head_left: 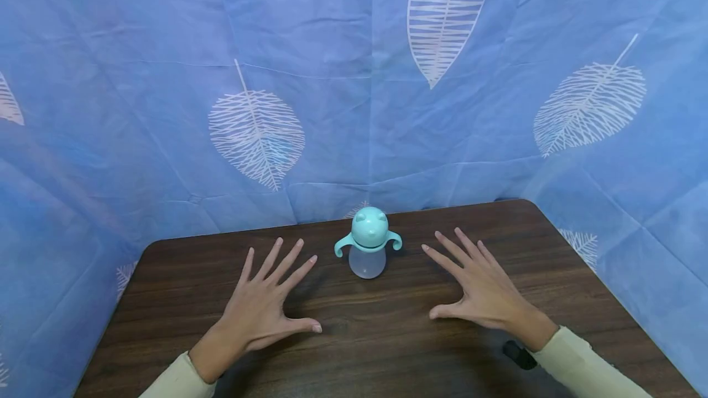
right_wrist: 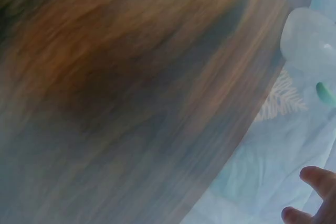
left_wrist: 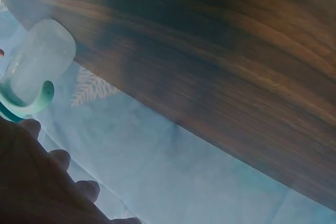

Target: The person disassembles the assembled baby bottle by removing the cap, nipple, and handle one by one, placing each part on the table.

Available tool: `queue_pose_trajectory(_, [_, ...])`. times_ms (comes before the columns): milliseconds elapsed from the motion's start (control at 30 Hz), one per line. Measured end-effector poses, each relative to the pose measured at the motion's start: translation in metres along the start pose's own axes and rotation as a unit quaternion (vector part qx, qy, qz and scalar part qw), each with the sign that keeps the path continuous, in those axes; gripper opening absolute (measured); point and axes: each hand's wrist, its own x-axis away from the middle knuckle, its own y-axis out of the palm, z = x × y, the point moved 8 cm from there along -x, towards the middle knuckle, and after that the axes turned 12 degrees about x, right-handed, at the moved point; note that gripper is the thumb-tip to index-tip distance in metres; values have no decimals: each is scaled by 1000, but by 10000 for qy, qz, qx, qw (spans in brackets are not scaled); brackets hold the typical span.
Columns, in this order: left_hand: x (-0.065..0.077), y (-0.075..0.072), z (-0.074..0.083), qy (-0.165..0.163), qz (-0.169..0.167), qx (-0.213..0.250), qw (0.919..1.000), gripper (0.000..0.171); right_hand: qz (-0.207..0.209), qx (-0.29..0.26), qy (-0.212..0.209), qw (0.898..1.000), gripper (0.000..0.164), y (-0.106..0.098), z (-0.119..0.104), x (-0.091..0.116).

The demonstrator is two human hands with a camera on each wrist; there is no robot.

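Note:
A baby bottle (head_left: pixel 367 261) with a mint-green lid and two curved side handles stands upright on the dark wooden table, between the two hands. To its left, my left hand (head_left: pixel 259 309) is spread with straight fingers and holds nothing. On the other side my right hand (head_left: pixel 481 287) is likewise spread, apart from the bottle. The left wrist view has the clear bottle body (left_wrist: pixel 44 53) and one green handle beyond the fingertips (left_wrist: pixel 60 158). In the right wrist view, part of the bottle (right_wrist: pixel 310 40) shows at the right edge, above two fingertips (right_wrist: pixel 315 177).
The brown wood-grain table (head_left: pixel 376 349) has rounded far corners. Behind and beside it hangs a blue cloth (head_left: pixel 343 109) printed with white leaves. A black band (head_left: pixel 519 355) is at the right wrist, by the pale sleeve (head_left: pixel 581 364).

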Motion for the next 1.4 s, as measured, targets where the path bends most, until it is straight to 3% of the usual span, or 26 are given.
queue_pose_trajectory(467, [18,-9,-24,-138,126,85,9998,111,117,-17,222,9997,119,-2,24,17])
queue_pose_trajectory(633, [19,-7,-37,-298,-47,285,9991,111,110,-78,279,9995,117,1,31,19])
queue_pose_trajectory(733, [17,-3,-45,-509,-269,556,9968,114,17,-331,407,9986,114,4,35,19])
queue_pose_trajectory(867, [12,2,-53,-819,-432,1111,9895,117,-132,-1089,654,9918,111,5,37,15])
queue_pose_trajectory(933, [9,4,-55,-919,-422,1522,9832,117,-165,-1563,760,9847,110,5,36,12])
queue_pose_trajectory(1033, [1,6,-52,-911,-285,2419,9656,119,-159,-2285,837,9698,105,4,31,5])
queue_pose_trajectory(1200, [-15,5,-37,-627,36,3992,9147,121,-90,-3437,852,9352,92,9,14,-9])
queue_pose_trajectory(1267, [-22,4,-29,-566,157,4358,8981,123,19,-3816,807,9208,88,11,6,-17])
queue_pose_trajectory(1400, [-37,5,-17,-549,447,4656,8822,123,346,-4308,697,8991,82,12,-8,-33])
